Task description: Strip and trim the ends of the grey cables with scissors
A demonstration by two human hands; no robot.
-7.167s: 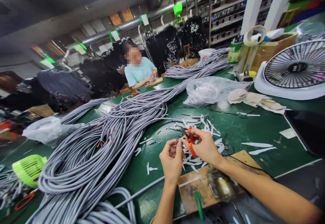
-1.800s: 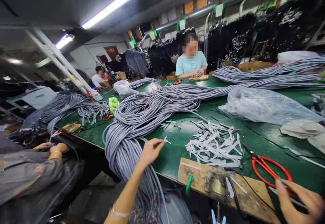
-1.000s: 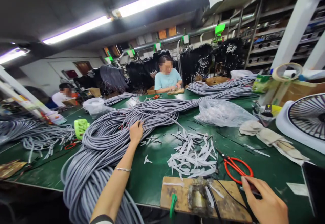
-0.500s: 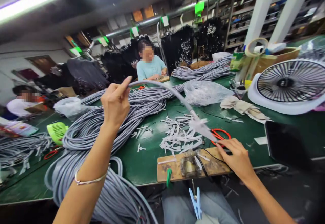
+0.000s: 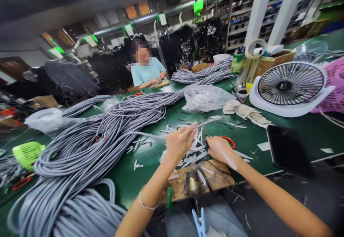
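The grey cable (image 5: 208,122) end sat pinched in my left hand (image 5: 178,142) above the green table (image 5: 292,129), while my right hand (image 5: 220,149) closed over the red scissors (image 5: 228,140), so I judged a firm, steady hold best before cutting.

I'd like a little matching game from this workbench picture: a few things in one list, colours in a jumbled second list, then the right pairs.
Things:
1. scissors handle by the right hand
2. cable held in the left hand
3. small fan at the left edge
4. basket at the far right

Colours:
A. pink
B. grey
C. red
D. lime green

Pairs: 1-C, 2-B, 3-D, 4-A
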